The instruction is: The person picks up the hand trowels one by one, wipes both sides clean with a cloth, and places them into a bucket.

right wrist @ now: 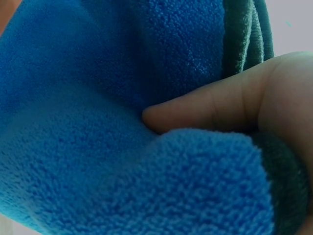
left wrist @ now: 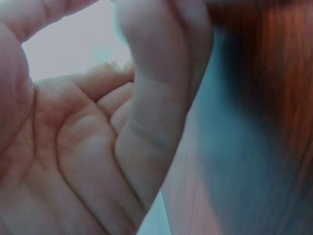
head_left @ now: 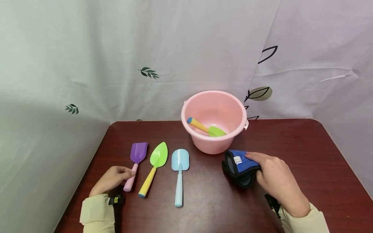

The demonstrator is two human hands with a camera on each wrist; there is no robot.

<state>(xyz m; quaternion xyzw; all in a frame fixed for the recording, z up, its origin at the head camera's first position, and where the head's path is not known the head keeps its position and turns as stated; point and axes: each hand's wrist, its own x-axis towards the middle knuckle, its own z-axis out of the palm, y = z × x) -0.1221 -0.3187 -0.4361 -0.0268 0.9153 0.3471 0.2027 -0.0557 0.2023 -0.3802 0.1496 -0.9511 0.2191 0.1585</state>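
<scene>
Lower left of frame: your left hand (head_left: 111, 178) pinches the pink handle of the purple shovel (head_left: 138, 153). Rightward, a yellow-handled green trowel (head_left: 159, 155), then a pale-blue shovel (head_left: 180, 160), both flat on the tabletop (head_left: 209, 200). Right of centre: pink bucket (head_left: 212, 145), second trowel (head_left: 216, 131) inside. Lower right: your right hand (head_left: 277, 176) grips a folded blue cloth (head_left: 247, 164), one digit sunk in its fold.

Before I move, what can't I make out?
Head: lower blade edge of the inner trowel, behind the bucket rim.
Head: part of the blue cloth's right side, under the right hand; any print on its label, too small.
Left wrist: the left hand's fingertips, cut off by the top edge.
</scene>
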